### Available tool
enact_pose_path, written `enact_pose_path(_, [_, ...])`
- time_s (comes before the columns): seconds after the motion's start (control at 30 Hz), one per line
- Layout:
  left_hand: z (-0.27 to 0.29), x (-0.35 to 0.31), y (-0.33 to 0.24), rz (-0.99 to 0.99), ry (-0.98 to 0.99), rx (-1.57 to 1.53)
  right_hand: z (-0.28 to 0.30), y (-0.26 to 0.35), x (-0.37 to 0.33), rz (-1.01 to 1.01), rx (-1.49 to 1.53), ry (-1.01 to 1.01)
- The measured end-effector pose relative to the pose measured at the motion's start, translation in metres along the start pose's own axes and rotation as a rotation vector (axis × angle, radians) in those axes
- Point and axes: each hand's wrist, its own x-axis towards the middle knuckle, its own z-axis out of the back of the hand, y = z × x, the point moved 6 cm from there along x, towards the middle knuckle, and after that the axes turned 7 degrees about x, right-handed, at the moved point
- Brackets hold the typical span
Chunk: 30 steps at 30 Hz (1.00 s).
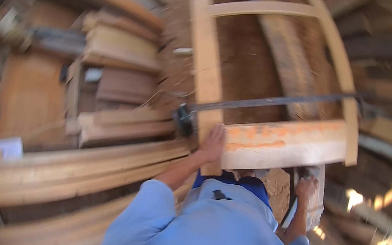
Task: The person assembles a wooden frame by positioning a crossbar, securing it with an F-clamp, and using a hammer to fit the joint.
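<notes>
In front of me lies a wooden frame (208, 57) with two long side rails, a thin cross rail and a wide end board (283, 143) smeared with orange. A long metal bar clamp (272, 102) spans both side rails, with its dark end block by the left one. My left hand (212, 145) lies with fingers extended on the left rail, at its joint with the wide board. Below the board's right end, my right hand (306, 187) is closed, near a dark, blurred object. What it grips cannot be made out.
Long planks (74, 169) run along the left, with stacked boards (123, 48) beyond them. A pale plank (317, 195) stands beside my right hand. A weathered beam (283, 49) lies beneath the frame on brown ground. More timber crowds the right side.
</notes>
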Motion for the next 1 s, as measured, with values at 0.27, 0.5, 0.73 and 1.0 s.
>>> enact_pose_path(0.27, [-0.023, -0.076, -0.079, 0.55, 0.033, -0.348, 0.024, 0.139, 0.043, 0.387, -0.065, 0.129])
enact_pose_path(0.5, [-0.02, -0.066, -0.09, 0.674, 0.04, -0.42, 0.005, 0.173, 0.048, 0.283, -0.345, 0.286])
enact_pose_path(0.73, [-0.01, -0.07, -0.075, 0.535, -0.006, -0.447, 0.0, 0.187, 0.047, 0.268, -0.412, 0.264])
enact_pose_path(1.0, [-0.013, -0.072, -0.038, 0.103, -0.123, -0.412, -0.004, 0.212, 0.042, 0.205, -0.288, 0.168])
